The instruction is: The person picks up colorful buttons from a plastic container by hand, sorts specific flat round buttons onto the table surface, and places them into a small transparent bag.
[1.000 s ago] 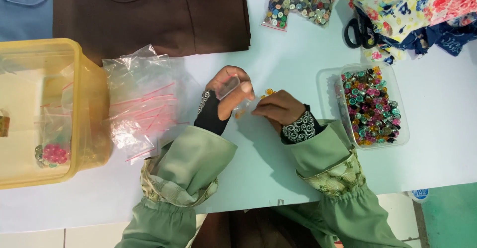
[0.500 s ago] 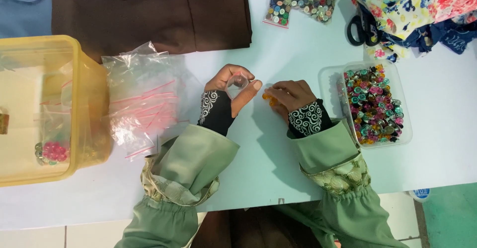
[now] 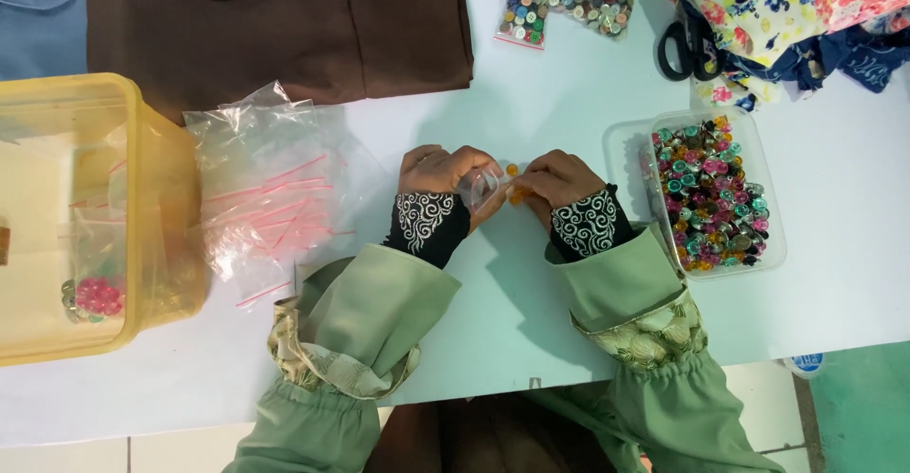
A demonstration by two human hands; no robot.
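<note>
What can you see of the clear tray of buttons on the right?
The clear tray is a shallow rectangular container with rounded corners, apparently thin transparent plastic. It sits flat and open on the white table, just right of the right hand, whose green sleeve nearly meets its left edge. It is heaped with small multicoloured buttons: pink, green, orange and metallic ones. Its left strip is bare. Neither hand is in it.

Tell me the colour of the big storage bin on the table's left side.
Translucent yellow bin, clearest in the head view.
</note>
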